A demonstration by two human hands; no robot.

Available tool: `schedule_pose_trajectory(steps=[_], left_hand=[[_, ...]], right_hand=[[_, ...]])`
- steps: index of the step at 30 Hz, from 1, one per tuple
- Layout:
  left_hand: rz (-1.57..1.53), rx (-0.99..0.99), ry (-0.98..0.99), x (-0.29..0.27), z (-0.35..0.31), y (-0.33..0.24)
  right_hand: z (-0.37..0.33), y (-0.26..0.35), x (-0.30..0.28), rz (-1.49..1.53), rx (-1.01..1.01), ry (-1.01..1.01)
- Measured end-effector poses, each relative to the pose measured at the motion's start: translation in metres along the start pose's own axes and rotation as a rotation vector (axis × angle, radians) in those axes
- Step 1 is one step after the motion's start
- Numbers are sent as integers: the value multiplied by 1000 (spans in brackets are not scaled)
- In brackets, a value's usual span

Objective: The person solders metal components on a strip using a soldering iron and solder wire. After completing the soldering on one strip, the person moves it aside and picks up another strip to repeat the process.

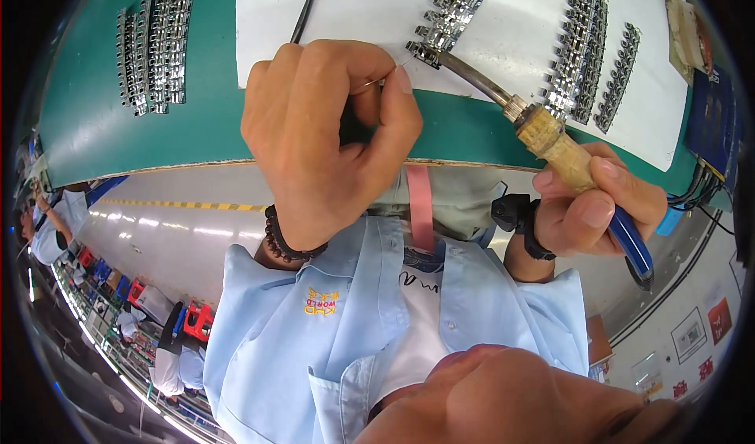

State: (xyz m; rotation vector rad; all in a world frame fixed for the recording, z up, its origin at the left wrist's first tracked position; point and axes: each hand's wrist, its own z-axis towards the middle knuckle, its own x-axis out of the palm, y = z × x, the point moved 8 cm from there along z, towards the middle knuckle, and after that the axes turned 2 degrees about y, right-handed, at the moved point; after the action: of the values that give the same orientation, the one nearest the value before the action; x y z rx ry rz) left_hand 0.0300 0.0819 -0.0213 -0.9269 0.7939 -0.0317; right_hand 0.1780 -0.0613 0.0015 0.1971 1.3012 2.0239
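Note:
My right hand (602, 208) is wrapped round a soldering iron (554, 141) with a worn tan collar and a blue handle end. The iron's metal tip reaches the near end of a row of small shiny metal parts (456, 11) on the white sheet; I cannot tell if it touches. My left hand (314, 121) is closed in a pinch on a thin wire (370, 84), which looks like solder. The wire's end points toward the same end of the row, just left of the iron's tip.
More metal rows lie right on the white sheet (519, 43) and left (157, 47) on the green tabletop (86, 114). A thin black rod (307, 7) lies beyond my left hand. A blue box (716, 121) with cables stands right. Another person (59, 224) works at far left.

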Motion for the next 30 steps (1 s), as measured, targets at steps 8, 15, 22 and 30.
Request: schedule_pose_trajectory(steps=[8, 15, 22, 30], left_hand=[[18, -7, -7, -1, -1, -1], [135, 121, 36, 1, 2, -6], [49, -2, -20, -1, -3, -3], [119, 22, 7, -1, -2, -6]], right_hand=[[-5, -7, -4, 158, 98, -40], [0, 1, 3, -6, -33, -2], [-11, 0, -7, 55, -74, -159], [-14, -6, -9, 131, 85, -159]])
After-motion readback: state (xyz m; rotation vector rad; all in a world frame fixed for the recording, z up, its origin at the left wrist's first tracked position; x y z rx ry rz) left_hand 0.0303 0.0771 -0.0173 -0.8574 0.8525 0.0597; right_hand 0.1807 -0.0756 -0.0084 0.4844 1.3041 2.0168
